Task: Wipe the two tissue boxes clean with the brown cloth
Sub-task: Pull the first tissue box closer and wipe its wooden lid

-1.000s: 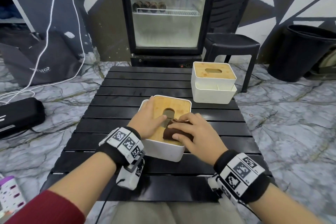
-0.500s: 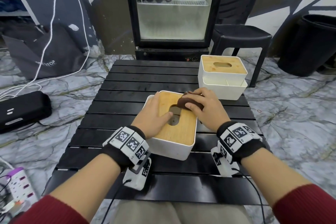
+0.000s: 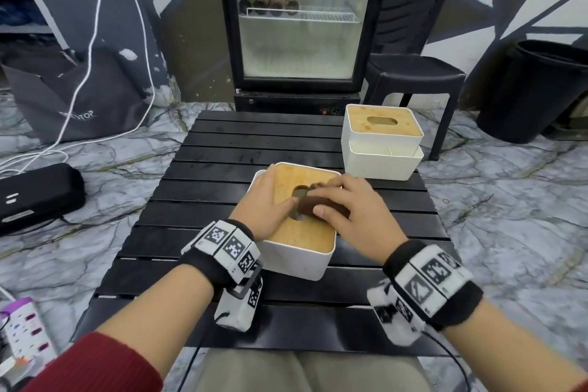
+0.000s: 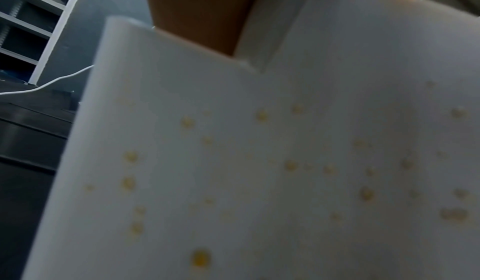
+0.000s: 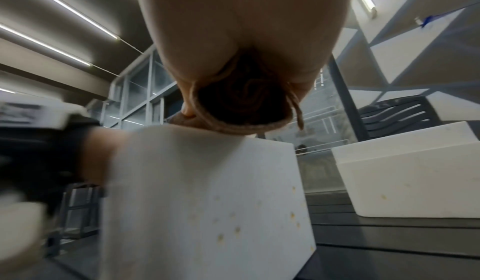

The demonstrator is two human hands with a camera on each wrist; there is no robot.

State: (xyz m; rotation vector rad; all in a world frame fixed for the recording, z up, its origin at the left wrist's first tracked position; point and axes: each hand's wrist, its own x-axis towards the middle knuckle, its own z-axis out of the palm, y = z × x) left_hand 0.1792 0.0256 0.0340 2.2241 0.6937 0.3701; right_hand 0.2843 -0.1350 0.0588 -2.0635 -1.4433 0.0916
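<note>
Head view: near box [image 3: 297, 256] mid-desk [image 3: 222, 149], far box [image 3: 381, 156] at back right corner. Left hand [image 3: 265, 204] flat on wooden lid, steadying. Right hand [image 3: 353, 210] curled around cloth [image 3: 310, 205], pressed on lid by slot. Wrist views only: yellow specks on white walls. Box contents hidden.

Brown cloth [image 3: 321, 205]; white, yellow-speckled tissue box [image 3: 299, 259]; black slatted table [image 3: 222, 175].
</note>
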